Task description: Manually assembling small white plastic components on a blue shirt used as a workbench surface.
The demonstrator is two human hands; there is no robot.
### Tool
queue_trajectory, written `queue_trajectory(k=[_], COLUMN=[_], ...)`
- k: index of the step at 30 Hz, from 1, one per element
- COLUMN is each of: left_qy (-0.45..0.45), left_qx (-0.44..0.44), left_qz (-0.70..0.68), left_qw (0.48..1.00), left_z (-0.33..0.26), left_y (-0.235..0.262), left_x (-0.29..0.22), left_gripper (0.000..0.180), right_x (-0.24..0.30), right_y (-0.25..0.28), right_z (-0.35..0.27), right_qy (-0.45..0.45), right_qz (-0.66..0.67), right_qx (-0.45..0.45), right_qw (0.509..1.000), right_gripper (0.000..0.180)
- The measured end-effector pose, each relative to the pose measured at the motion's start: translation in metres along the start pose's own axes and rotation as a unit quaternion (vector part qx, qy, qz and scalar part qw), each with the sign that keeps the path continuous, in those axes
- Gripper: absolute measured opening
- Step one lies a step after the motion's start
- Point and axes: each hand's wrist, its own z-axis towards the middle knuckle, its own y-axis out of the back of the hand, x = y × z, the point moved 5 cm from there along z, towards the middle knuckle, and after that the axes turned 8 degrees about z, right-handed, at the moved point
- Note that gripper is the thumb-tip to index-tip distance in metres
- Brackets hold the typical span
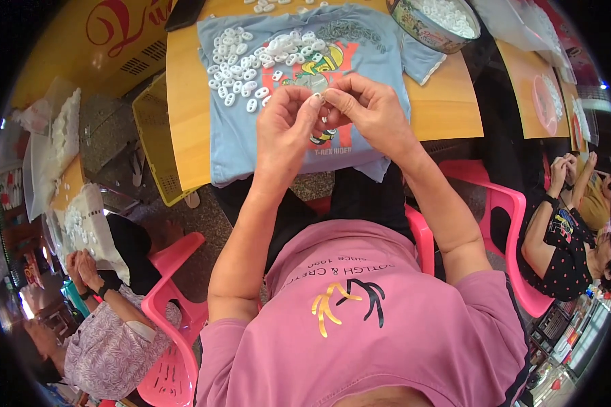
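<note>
My left hand (286, 129) and my right hand (375, 117) meet over a blue T-shirt (232, 152) spread on the table. Thumbs and fingertips of both are pinched together around something small and pale, mostly hidden by the fingers. Just beyond my left hand lies a loose heap of small white oval plastic pieces (236, 71), many showing two dark holes. A pile of tiny grey metal parts (352, 32), perhaps springs, rests on the shirt past my right hand.
A round tin (419, 28) full of white pieces stands at the far right of the wooden table (445, 112). Yellow crates (157, 149) sit by its left edge. Pink chairs (176, 305) flank me, with people seated left (119, 339) and right (557, 237).
</note>
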Motion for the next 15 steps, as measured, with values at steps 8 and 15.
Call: queue_trajectory(k=[8,15], left_qy=[0.051,0.041], left_qx=[0.046,0.055], left_qz=[-0.081,-0.062], left_qw=[0.994,0.996], left_z=[-0.003,-0.008], left_y=[0.002,-0.001], left_x=[-0.007,-0.012], left_gripper=[0.012,0.013], right_x=[0.022,0.046], right_y=[0.001,-0.006], right_z=[-0.005,-0.012], right_qy=[0.053,0.316], right_qz=[-0.071,-0.284], right_qx=[0.069,0.051], right_qw=[0.994,0.904], right_gripper=[0.014,0.008])
